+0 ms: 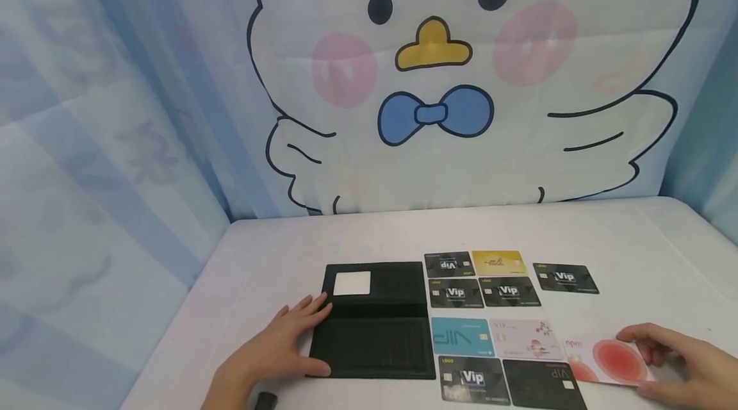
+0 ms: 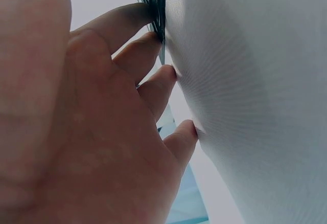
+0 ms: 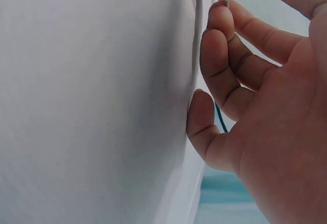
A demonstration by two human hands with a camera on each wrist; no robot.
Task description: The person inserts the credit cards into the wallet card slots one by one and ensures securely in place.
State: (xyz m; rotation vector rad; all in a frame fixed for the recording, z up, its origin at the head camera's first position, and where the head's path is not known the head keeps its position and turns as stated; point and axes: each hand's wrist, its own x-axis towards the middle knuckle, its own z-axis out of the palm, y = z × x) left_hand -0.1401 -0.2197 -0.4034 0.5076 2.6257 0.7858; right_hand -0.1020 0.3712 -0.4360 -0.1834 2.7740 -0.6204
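The right hand is pinching a pink-and-red card with its thumb and fingers, at the end facing the right edge of the tabletop. I cannot tell if that card is lying flat or lifting a little. The left hand is gripping nothing; its fingers are spreading loosely and touching the side of the open black wallet, which is lying nearer the left edge. It looks like the person is sorting out this one card, either picking it up or putting it down. The next move seems to be calling for a soft hold on the card's edges, with the wallet staying steady. Ten cards are lying out in all: five black Vip cards, one gold card near the back edge, one teal card, one pale pink card, one plain black card, and the pinched one. One wallet is showing one white patch, and one small black thing is sitting near the left wrist.
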